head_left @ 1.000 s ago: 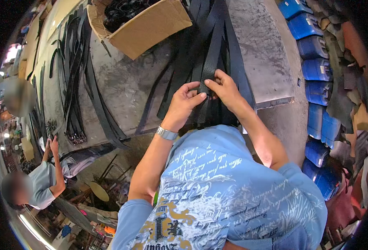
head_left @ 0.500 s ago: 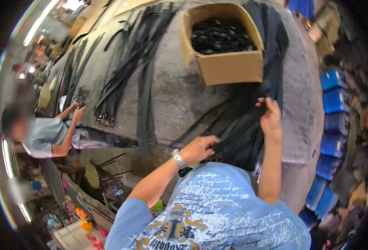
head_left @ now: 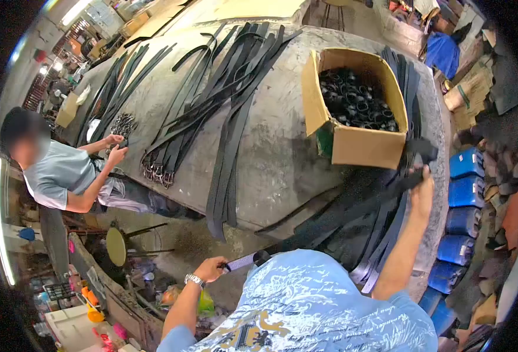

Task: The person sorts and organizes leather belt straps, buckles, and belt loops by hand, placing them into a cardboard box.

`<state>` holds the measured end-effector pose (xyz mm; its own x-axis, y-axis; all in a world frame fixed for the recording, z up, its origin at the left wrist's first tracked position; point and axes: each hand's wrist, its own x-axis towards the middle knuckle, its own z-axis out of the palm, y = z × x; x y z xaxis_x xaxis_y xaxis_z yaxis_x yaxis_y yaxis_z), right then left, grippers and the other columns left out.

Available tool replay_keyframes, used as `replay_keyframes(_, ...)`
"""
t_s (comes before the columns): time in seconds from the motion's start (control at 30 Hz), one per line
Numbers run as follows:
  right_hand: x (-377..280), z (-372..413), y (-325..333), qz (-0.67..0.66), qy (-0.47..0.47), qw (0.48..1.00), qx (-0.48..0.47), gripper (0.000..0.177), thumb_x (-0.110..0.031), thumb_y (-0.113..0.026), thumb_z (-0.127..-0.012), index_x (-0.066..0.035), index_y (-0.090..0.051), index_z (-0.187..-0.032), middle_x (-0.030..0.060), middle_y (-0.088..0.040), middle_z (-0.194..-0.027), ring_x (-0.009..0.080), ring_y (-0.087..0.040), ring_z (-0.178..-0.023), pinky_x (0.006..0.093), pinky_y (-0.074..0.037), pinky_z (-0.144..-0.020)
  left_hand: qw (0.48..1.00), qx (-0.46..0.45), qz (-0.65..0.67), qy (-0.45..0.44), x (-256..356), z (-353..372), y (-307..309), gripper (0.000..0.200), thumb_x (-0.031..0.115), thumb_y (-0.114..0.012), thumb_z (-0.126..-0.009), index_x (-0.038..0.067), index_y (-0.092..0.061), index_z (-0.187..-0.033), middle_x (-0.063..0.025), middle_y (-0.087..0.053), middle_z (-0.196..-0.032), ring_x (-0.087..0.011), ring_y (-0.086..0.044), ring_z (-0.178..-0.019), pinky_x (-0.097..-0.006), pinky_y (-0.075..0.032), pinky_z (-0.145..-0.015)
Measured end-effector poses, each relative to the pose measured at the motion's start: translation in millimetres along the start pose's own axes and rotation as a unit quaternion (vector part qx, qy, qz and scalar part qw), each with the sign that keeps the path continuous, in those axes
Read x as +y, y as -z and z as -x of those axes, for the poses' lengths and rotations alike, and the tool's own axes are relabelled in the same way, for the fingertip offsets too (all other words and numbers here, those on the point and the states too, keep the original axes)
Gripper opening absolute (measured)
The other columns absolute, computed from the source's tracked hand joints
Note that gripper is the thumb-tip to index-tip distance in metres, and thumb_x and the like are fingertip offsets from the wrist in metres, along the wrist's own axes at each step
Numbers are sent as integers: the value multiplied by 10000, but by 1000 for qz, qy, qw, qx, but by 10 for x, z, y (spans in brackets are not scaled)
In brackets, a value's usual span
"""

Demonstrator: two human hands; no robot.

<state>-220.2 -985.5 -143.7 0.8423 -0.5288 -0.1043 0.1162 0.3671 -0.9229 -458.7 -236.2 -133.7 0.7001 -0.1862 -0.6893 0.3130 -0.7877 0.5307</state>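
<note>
Person is standing at the near edge of a grey table [head_left: 271, 146], holding 1 black strap [head_left: 329, 220] taut between both hands. Left hand [head_left: 210, 270] is sitting low and close to the body, off the table edge, fingers curled shut around the strap's near end; a short pale tip is showing just past the fist. A watch [head_left: 193, 280] is on that wrist. Right hand [head_left: 423, 190] is reaching far out with the arm nearly straight, fingers closed on the strap near its far end; the grip itself is facing away, so how the fingertips are pinching cannot be told. A short dark tail is sticking up beyond that hand, beside the front right corner of the box [head_left: 359, 146]. The strap's long axis is running diagonally, from low near-left up to far-right, and it is lying flat-side up along most of its span. It is passing over a pile [head_left: 382, 240] of like straps draped over the table's near right edge, lifted apart from them as far as can be judged. The strap lies between the hands, each hand at 1 end. The box is open and holding dark ring-like pieces, too small to identify. More belts [head_left: 224, 88] are lying fanned across the far table. A co-worker [head_left: 59, 170] is seated at the left edge, both hands at the tabletop. Blue jugs [head_left: 464, 193] are stacked right of the table.
</note>
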Motion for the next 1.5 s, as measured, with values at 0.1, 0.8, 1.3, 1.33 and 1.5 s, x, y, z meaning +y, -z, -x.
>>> replay_keyframes(0.1,-609,84,-192,104,159,977,97,361,-192,-568,-977,19,-508,-1264,145,-587,-1196,253,-614,-1009,389,-519,-884,994,-4,-36,106,-182,-6,95,328,98,-700,-803,76,-642,-1126,-158,-702,-1014,-289,-678,-943,-374,-509,-797)
replay_keyframes(0.8,-2565,1353,-3727,200,559,805,-28,488,-203,-629,-881,-34,-494,-1318,128,-555,-1159,241,-538,-1018,367,-438,-869,981,162,70,80,-790,-161,34,339,1,-625,-787,108,-619,-1108,-182,-678,-1022,-382,-645,-969,-429,-512,-828)
replay_keyframes(1.3,-3236,2163,-3765,-58,754,633,-168,424,-212,-657,-809,-66,-585,-1201,80,-627,-926,218,-595,-784,348,-474,-684,960,190,71,193,-1350,195,-1038,329,-16,-636,-765,123,-638,-1064,-196,-687,-996,-389,-651,-967,-423,-517,-837)
replay_keyframes(1.33,-3311,2211,-3785,-77,768,611,-175,420,-213,-659,-804,-68,-591,-1193,77,-632,-911,216,-599,-768,346,-477,-672,951,207,98,207,-1387,230,-1073,332,-19,-605,-765,122,-637,-1064,-209,-684,-993,-395,-648,-967,-429,-516,-826)
replay_keyframes(1.5,-3421,2157,-3967,-78,776,599,-184,458,-256,-657,-803,-91,-552,-1218,83,-614,-944,229,-578,-806,353,-458,-700,947,189,122,229,-1590,217,-1126,318,-20,-602,-776,122,-636,-1058,-207,-683,-992,-389,-651,-956,-425,-513,-812)
